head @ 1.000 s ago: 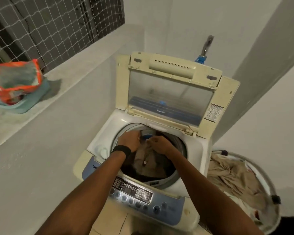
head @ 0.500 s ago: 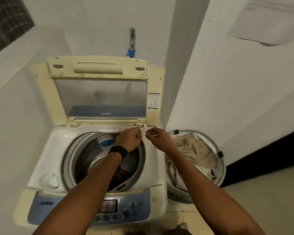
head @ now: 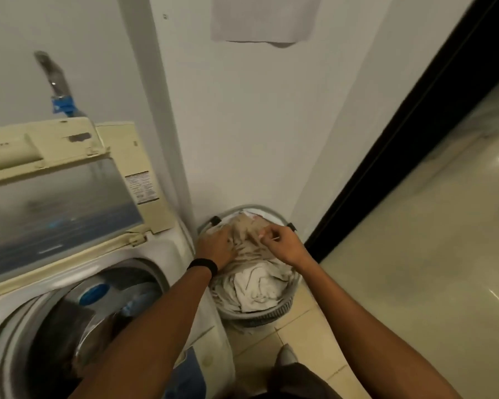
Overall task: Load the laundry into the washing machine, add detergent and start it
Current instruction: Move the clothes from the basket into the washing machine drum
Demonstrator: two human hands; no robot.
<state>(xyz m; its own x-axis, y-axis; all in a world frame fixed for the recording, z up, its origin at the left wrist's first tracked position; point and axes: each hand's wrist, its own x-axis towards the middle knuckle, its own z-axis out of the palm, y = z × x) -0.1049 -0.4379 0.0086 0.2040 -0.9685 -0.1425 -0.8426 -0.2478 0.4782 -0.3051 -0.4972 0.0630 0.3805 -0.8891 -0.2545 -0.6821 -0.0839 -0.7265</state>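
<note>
Loading is your step: both arms reach right of the washing machine (head: 169,249) into the basket (head: 267,318), where the beige laundry (head: 257,283) lies. Your right hand (head: 284,246) pinches a fold; your left hand (head: 218,249) rests on the heap, its grip unclear. Next, gather a bundle and carry it left into the open drum (head: 69,326).

Washing machine (head: 182,254) at lower left of the frame, its lid (head: 69,182) raised behind the drum (head: 69,326). Tap (head: 55,79) on the wall above the lid, upper left. Laundry basket (head: 271,316) on the floor (head: 308,338) at centre, just right of the machine, holding laundry (head: 257,283). Left hand (head: 216,246) and right hand (head: 284,244) side by side on the pile's far part.
</note>
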